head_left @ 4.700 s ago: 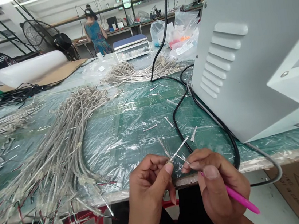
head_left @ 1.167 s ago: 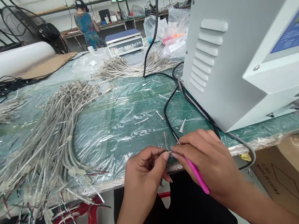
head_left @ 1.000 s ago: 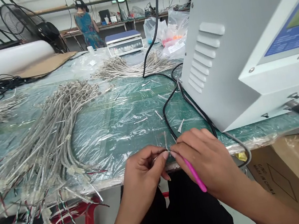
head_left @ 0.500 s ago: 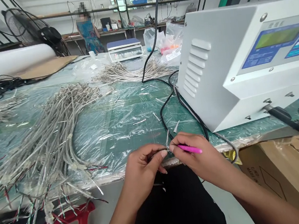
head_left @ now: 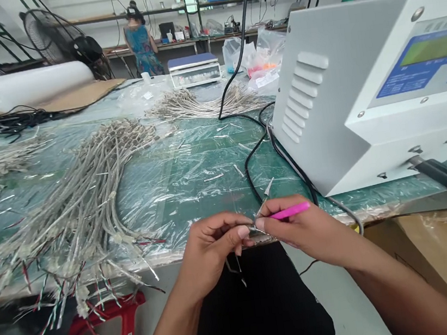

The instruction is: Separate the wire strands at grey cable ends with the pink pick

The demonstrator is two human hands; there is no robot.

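My left hand (head_left: 209,249) is closed in a pinch at the table's front edge. A thin grey cable (head_left: 240,269) seems to be held in it, with a loose length hanging below the fingers over my dark clothing. My right hand (head_left: 298,232) is closed round a slim pink tool (head_left: 293,210), whose working end the fingers hide. Both sets of fingertips nearly meet, and a thin strand shows between them. Just beyond the right fingertips lies a silvery scrap (head_left: 268,186). A large bundle of grey cables (head_left: 96,173) with bared coloured wire ends spreads to the left.
A white machine (head_left: 321,99) with a display stands at the right, black leads (head_left: 250,166) running beside it. Farther back are another cable bundle (head_left: 199,105), a scale (head_left: 194,71) and plastic bags (head_left: 258,53). A red stool (head_left: 126,334) stands below; two people are beyond the table.
The view has turned slightly left, bringing a person at the far left into sight. The pink tool is tilted up more, and the strand between my fingertips has shifted.
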